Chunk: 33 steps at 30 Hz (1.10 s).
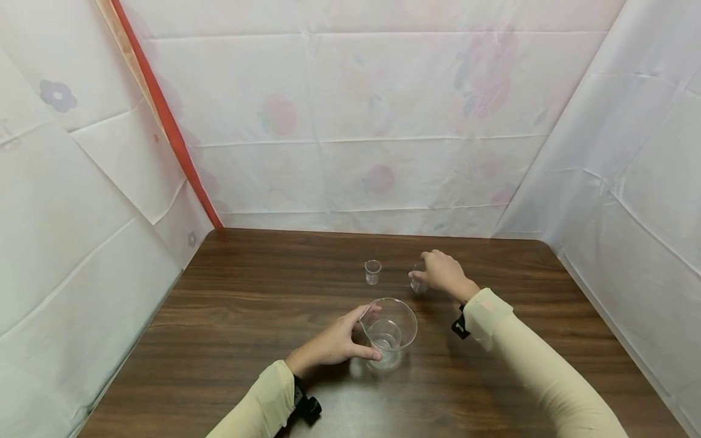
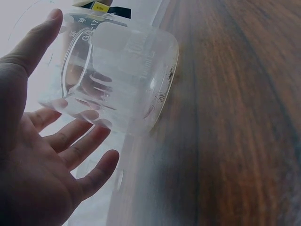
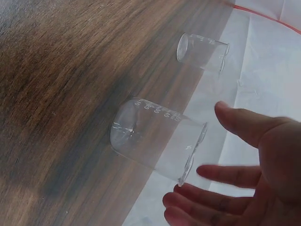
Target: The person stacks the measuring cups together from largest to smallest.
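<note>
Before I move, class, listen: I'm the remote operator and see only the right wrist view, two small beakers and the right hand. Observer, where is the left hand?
Observer: In the head view, the left hand is at the left side of a large beaker.
Operator: Is anything inside that one?
Observer: Yes, a smaller beaker sits within it.
Operator: Where is it relative to mine?
Observer: It stands lower in the head view than the graduated beaker beside the right hand.

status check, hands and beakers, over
Left hand open around large beaker, smaller one nested inside. Right hand open at small beaker. Another beaker apart, not blocking.
</note>
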Each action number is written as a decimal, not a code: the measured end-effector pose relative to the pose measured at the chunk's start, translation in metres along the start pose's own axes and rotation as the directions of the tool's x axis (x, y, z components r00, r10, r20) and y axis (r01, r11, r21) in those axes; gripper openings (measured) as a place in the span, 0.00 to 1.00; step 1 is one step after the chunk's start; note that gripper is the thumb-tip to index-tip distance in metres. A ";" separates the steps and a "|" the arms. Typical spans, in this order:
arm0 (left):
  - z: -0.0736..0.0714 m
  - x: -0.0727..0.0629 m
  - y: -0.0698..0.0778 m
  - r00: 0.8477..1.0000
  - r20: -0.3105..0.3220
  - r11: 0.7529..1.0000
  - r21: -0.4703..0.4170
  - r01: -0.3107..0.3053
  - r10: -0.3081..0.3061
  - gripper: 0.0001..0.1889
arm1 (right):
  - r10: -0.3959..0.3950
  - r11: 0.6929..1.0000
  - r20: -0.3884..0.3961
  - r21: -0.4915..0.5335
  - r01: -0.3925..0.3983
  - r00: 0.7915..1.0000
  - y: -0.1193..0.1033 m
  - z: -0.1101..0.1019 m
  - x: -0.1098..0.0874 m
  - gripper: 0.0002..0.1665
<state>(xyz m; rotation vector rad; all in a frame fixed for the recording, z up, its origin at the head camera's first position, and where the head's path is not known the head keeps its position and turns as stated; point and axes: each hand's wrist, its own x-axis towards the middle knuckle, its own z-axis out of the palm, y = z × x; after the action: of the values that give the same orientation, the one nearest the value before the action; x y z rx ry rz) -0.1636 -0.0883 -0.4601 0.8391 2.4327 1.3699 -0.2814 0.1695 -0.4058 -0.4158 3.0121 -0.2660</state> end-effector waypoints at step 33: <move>0.001 0.000 0.002 1.000 -0.005 1.000 0.001 0.014 -0.014 0.47 | -0.008 0.996 -0.020 0.085 0.009 1.000 0.004 0.003 0.001 0.30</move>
<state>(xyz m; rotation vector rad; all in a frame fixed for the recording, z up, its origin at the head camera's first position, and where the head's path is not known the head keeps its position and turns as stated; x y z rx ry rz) -0.1623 -0.0867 -0.4592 0.8178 2.4390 1.3669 -0.2833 0.1727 -0.4093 -0.4209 3.0049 -0.3998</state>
